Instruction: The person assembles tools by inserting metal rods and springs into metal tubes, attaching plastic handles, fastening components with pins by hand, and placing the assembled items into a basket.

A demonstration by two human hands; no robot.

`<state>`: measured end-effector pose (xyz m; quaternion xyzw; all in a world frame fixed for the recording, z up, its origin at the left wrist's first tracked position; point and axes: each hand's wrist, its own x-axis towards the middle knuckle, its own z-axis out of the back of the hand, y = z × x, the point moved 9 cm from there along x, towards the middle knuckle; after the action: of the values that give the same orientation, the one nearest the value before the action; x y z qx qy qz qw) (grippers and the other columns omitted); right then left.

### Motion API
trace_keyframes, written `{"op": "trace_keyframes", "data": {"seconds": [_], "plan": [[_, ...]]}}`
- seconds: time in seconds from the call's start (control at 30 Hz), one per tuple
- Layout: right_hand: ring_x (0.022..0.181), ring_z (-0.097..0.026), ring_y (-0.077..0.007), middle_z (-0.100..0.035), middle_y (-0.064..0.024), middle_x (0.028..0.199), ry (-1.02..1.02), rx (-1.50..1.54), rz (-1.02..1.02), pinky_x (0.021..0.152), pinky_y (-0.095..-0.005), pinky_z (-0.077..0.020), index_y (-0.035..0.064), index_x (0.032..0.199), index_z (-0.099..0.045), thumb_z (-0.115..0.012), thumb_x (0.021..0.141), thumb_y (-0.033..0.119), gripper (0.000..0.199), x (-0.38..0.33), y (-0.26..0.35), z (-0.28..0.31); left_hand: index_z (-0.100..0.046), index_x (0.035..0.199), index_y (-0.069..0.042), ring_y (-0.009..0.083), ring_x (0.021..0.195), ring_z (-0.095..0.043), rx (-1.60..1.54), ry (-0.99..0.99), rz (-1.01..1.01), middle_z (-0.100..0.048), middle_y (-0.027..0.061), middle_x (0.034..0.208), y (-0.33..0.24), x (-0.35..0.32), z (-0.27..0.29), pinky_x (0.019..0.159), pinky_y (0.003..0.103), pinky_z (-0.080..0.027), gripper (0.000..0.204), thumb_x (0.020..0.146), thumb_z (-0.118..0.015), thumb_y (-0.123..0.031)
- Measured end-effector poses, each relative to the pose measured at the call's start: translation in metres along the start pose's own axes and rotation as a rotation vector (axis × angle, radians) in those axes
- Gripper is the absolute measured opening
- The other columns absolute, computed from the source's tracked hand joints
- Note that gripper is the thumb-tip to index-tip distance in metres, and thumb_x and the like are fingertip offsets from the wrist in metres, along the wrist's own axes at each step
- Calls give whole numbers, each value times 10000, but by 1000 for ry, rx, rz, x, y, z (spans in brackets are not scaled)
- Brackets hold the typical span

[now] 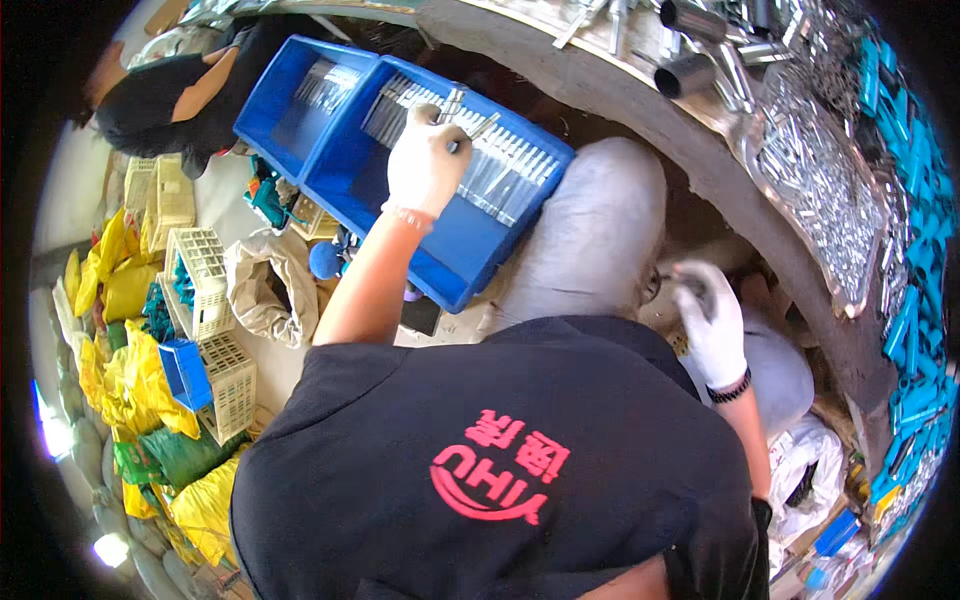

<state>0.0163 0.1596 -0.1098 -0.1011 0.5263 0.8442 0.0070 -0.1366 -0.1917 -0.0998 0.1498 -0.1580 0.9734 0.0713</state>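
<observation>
The left hand [425,160], in a white glove, is over the near blue bin [440,250], its fingers closed on a few thin metal rods [455,105] lifted just above the row of metal rods [500,165] laid side by side inside it. The right hand [712,320], also gloved, hangs right of the bin beside a grey sack [600,230], curled around something small and dark I cannot make out. This looks like the laying-down step, which calls for lining the held rods up with the row.
</observation>
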Motion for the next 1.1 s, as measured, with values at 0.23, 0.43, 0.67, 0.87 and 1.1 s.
{"op": "trace_keyframes", "data": {"seconds": [0.23, 0.43, 0.67, 0.87, 1.1], "plan": [[1113, -566, -330, -601, -123, 1186, -204, -446, 660, 970, -443, -435, 138, 1236, -606, -772, 770, 242, 505, 28, 104, -16, -744, 818, -101, 324, 983, -642, -233, 182, -429, -603, 168, 1154, -182, -45, 60, 818, 386, -531, 103, 719, -765, -118], [847, -606, -342, -601, -137, 884, -137, -280, 584, 767, -424, -490, 88, 1047, -637, -733, 774, 140, 294, -6, 74, 10, -727, 836, -79, 336, 990, -625, -363, 290, -589, -575, 169, 1173, -248, -59, 52, 821, 392, -523, 130, 709, -747, -102], [836, -634, -304, -626, -122, 888, -342, -48, 273, 751, -386, -509, 54, 976, -639, -719, 825, 91, 175, -66, 12, 62, -739, 946, -68, 351, 1057, -606, -703, 732, -685, -579, 193, 1184, -305, -77, -6, 915, 390, -490, 181, 796, -729, -169], [810, -668, -249, -653, -123, 880, -395, -4, 9, 745, -340, -522, 30, 945, -643, -714, 827, 121, 165, -96, -19, 85, -721, 987, -68, 305, 1080, -606, -755, 912, -622, -583, 185, 1211, -316, -93, -25, 913, 365, -491, 176, 827, -717, -143], [770, -615, -88, -666, -23, 816, -711, 114, -143, 731, -261, -512, 3, 890, -667, -717, 845, 115, 131, -119, -49, 155, -535, 1258, 2, 180, 1122, -601, -1088, 964, -220, -616, 137, 1195, -283, -87, -35, 949, 311, -491, 416, 850, -607, 32]]}}
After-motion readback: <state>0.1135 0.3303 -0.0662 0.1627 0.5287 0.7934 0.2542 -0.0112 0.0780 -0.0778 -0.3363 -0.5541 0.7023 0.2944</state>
